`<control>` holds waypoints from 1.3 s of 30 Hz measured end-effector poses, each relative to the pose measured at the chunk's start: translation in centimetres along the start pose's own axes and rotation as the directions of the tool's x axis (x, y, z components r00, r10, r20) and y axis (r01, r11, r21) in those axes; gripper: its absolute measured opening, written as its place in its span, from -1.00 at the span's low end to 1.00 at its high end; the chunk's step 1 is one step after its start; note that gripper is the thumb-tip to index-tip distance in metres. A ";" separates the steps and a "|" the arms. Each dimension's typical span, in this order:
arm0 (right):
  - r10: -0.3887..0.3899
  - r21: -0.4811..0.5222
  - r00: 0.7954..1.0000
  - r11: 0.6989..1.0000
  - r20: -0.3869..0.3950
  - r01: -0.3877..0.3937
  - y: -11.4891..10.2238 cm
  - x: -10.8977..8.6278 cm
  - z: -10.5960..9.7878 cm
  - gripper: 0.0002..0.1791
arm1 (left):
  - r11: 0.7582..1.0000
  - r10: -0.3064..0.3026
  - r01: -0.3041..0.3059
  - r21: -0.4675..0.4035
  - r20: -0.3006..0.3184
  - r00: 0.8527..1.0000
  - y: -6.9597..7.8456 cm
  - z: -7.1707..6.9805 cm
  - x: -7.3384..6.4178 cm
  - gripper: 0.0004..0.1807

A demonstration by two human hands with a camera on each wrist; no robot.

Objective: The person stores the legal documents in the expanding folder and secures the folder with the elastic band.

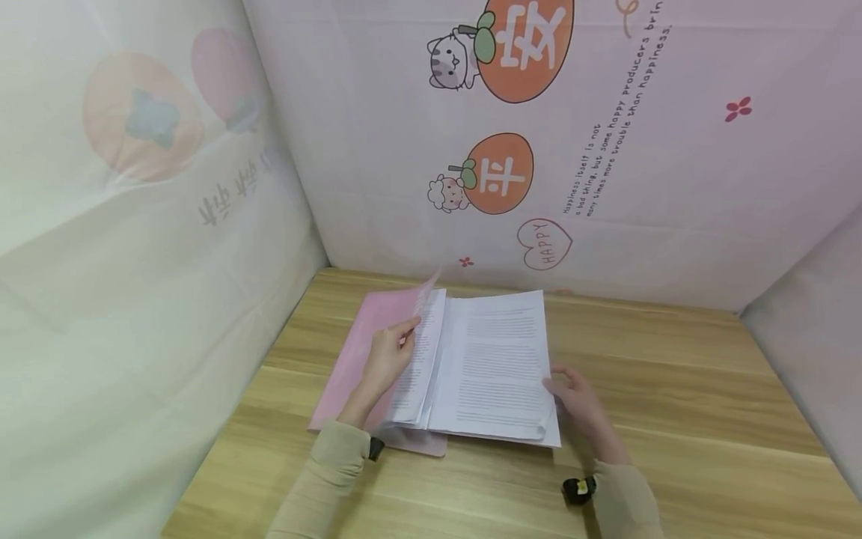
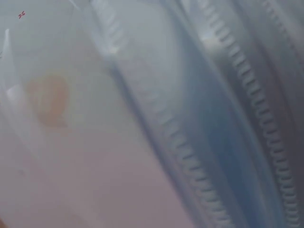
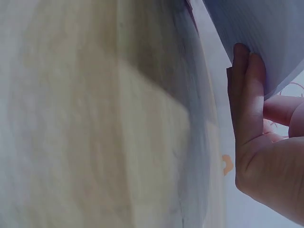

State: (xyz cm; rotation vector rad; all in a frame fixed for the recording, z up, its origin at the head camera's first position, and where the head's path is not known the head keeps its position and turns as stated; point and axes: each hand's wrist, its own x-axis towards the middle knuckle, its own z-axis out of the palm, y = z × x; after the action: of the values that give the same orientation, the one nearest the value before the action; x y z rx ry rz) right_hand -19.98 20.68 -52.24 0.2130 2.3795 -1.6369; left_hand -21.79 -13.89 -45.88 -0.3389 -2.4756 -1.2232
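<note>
A pink folder [image 1: 357,337] lies opened on the table, with printed sheets [image 1: 501,359] spread to its right. My left hand [image 1: 387,359] pinches the raised edge of the pink cover, beside the left-hand pages [image 1: 424,359]. In the left wrist view, blurred clear plastic [image 2: 175,137] with ribbed edges fills the picture, and the hand is out of sight. At the right edge of the sheets my right hand [image 1: 575,397] grips the pages. The right wrist view shows that hand [image 3: 266,128] with fingers against the lifted sheets [image 3: 266,38].
A wood-grain table [image 1: 673,404] extends under and around the folder. Behind it hangs a printed cloth [image 1: 640,247], and a pale cloth [image 1: 202,299] closes off the left side. Dark wrist devices [image 1: 578,490] sit by both sleeves.
</note>
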 end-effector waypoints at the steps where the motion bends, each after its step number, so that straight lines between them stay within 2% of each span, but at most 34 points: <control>1: -0.006 -0.002 1.000 1.000 0.007 0.006 -0.1 0.0 0.1 -0.54 | 1.000 -0.001 0.001 0.002 -0.001 1.000 0.0 0.0 0.0 -0.66; 5: -0.029 0.000 0.999 1.000 0.022 0.029 -0.1 0.0 0.7 -0.54 | 1.000 0.001 -0.001 0.002 -0.003 1.000 -0.1 0.1 0.0 -0.66; 14: -0.047 0.096 0.995 0.995 0.086 0.039 -0.3 0.2 1.5 -0.54 | 1.000 -0.011 0.011 -0.005 0.005 1.000 -0.1 0.1 -0.1 -0.65; 19: -0.048 0.087 0.993 0.995 0.110 0.038 -0.5 0.1 1.9 -0.53 | 1.000 -0.019 0.019 -0.008 0.016 1.000 -0.2 0.2 0.0 -0.65; 25: -0.093 0.141 0.976 0.988 0.198 0.066 -0.4 0.1 1.8 -0.50 | 0.999 -0.030 0.030 -0.010 0.022 0.999 -0.2 0.2 -0.1 -0.65; 32: -0.146 0.104 0.956 0.987 0.254 0.123 -0.5 -0.3 1.4 -0.47 | 1.000 -0.025 0.025 -0.013 0.016 1.000 -0.1 0.2 0.0 -0.65; 39: -0.159 0.079 0.948 0.987 0.276 0.143 -0.5 -0.8 1.3 -0.40 | 1.000 -0.023 0.023 -0.013 0.023 0.999 -0.3 0.3 -0.1 -0.65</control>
State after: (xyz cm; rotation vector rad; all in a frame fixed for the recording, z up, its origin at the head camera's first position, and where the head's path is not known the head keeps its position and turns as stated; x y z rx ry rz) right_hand -19.18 19.33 -51.99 -0.1872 2.1791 -1.6759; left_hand -21.87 -13.85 -46.27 -0.3307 -2.4983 -1.2523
